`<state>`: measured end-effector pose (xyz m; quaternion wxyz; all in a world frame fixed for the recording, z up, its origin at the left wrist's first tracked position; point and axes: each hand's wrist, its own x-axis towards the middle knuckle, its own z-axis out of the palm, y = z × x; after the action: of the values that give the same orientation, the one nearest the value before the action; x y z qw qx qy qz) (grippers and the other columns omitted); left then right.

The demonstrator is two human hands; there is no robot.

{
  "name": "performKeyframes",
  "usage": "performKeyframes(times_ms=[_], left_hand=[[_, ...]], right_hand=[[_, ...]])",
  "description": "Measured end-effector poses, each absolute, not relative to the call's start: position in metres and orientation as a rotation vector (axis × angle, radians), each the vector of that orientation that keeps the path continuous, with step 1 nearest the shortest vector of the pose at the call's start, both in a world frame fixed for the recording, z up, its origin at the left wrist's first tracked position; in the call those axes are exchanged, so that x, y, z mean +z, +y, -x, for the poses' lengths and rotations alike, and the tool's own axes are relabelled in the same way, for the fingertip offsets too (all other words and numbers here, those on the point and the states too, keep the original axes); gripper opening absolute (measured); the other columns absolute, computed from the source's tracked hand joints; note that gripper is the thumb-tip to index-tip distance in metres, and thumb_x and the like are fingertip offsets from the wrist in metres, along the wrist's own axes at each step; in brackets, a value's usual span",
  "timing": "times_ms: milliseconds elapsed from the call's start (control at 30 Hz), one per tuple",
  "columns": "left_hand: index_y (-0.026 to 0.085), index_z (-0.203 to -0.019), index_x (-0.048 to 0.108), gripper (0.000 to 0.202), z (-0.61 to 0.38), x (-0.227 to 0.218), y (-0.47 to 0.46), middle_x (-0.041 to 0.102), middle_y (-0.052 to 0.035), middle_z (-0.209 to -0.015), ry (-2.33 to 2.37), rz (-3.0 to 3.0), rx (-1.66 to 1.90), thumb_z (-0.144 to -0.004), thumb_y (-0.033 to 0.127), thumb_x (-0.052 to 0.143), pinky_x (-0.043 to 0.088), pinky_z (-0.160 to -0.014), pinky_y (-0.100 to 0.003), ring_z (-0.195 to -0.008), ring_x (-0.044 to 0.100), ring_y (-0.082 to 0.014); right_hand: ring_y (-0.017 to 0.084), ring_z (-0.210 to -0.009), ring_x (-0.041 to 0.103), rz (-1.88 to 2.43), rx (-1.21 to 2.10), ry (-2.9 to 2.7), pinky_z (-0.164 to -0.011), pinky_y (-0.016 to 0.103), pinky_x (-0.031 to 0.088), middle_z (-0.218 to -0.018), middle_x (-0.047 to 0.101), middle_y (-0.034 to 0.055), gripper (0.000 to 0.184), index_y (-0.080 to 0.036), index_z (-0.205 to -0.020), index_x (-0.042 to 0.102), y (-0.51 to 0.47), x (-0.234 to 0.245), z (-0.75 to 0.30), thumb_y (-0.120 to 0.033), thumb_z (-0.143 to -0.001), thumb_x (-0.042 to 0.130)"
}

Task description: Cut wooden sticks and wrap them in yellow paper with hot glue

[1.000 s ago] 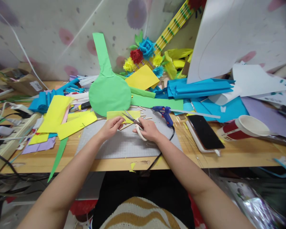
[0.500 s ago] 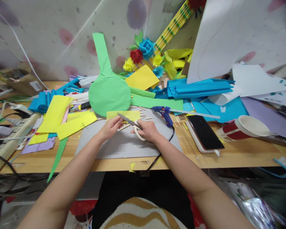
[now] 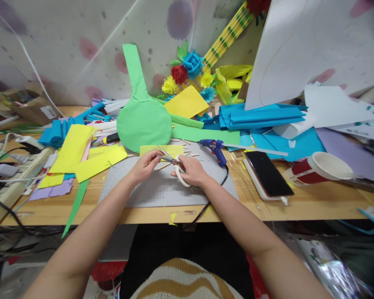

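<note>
My right hand (image 3: 190,171) grips white-handled scissors (image 3: 174,164), their blades pointing up-left toward a yellow-green paper strip (image 3: 162,149). My left hand (image 3: 146,164) pinches something small at the blade tips, close to a thin wooden stick (image 3: 164,165); I cannot make out what it holds. Both hands work over a grey cutting mat (image 3: 165,189) on the wooden table (image 3: 314,201). Short cut stick pieces (image 3: 190,153) lie scattered on the mat behind the hands.
A blue glue gun (image 3: 216,149) lies right of the hands, its cord running off the table's front. A phone (image 3: 268,172) and a tipped red paper cup (image 3: 318,166) lie further right. Green, yellow and blue paper sheets, paper flowers (image 3: 187,70) and a power strip (image 3: 9,182) crowd the back and left.
The scissor blades have closed from wide open and swung slightly toward my left fingers. Both hands stay in about the same place.
</note>
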<state>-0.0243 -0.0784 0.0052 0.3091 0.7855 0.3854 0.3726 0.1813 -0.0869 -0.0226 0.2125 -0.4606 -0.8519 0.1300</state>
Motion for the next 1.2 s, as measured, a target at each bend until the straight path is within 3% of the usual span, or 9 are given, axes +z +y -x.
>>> performKeyframes(times_ms=[133, 400, 867, 1100, 1200], left_hand=[[0.017, -0.084, 0.053, 0.027, 0.024, 0.002, -0.077, 0.058, -0.0052, -0.083, 1.012, -2.093, 0.978, -0.084, 0.040, 0.040, 0.041, -0.070, -0.027, -0.076, 0.052, -0.0147], [0.016, -0.079, 0.053, 0.028, 0.023, 0.004, -0.078, 0.055, -0.0037, -0.076, 0.984, -2.117, 0.995, -0.085, 0.040, 0.039, 0.040, -0.065, -0.026, -0.069, 0.049, -0.0130], [0.016, -0.084, 0.056, 0.031, 0.028, 0.009, -0.081, 0.057, -0.0035, -0.079, 1.123, -2.044, 0.916, -0.083, 0.042, 0.040, 0.039, -0.067, -0.025, -0.072, 0.050, -0.0137], [0.018, -0.055, 0.043, 0.038, 0.023, 0.012, -0.086, 0.042, 0.0013, -0.054, 1.532, -2.216, 0.766, -0.082, 0.045, 0.040, 0.025, -0.052, -0.025, -0.053, 0.039, -0.0118], [0.018, -0.052, 0.040, 0.039, 0.019, 0.011, -0.088, 0.044, -0.0006, -0.053, 1.754, -2.311, 0.678, -0.084, 0.041, 0.037, 0.019, -0.051, -0.026, -0.053, 0.040, -0.0131]], right_hand=[[0.014, -0.065, 0.048, 1.279, 0.355, -2.365, -0.060, 0.024, 0.024, -0.071, 0.056, 0.0018, 0.034, -0.019, -0.081, 0.049, -0.087, -0.022, -0.181, -0.053, -0.077, 0.050], [0.013, -0.061, 0.049, 1.309, 0.317, -2.336, -0.056, 0.023, 0.021, -0.067, 0.058, 0.0014, 0.038, -0.019, -0.074, 0.050, -0.088, -0.022, -0.184, -0.057, -0.077, 0.048], [0.015, -0.060, 0.053, 1.680, 0.301, -2.082, -0.053, 0.024, 0.021, -0.070, 0.062, 0.0028, 0.040, -0.021, -0.077, 0.052, -0.081, -0.031, -0.186, -0.059, -0.080, 0.040], [0.017, -0.064, 0.054, 1.848, 0.317, -2.044, -0.053, 0.025, 0.021, -0.073, 0.063, 0.0043, 0.035, -0.022, -0.080, 0.055, -0.079, -0.029, -0.191, -0.055, -0.080, 0.042], [0.018, -0.067, 0.056, 1.924, 0.327, -1.997, -0.053, 0.026, 0.024, -0.079, 0.065, 0.0055, 0.028, -0.022, -0.086, 0.056, -0.077, -0.024, -0.192, -0.048, -0.080, 0.046]])
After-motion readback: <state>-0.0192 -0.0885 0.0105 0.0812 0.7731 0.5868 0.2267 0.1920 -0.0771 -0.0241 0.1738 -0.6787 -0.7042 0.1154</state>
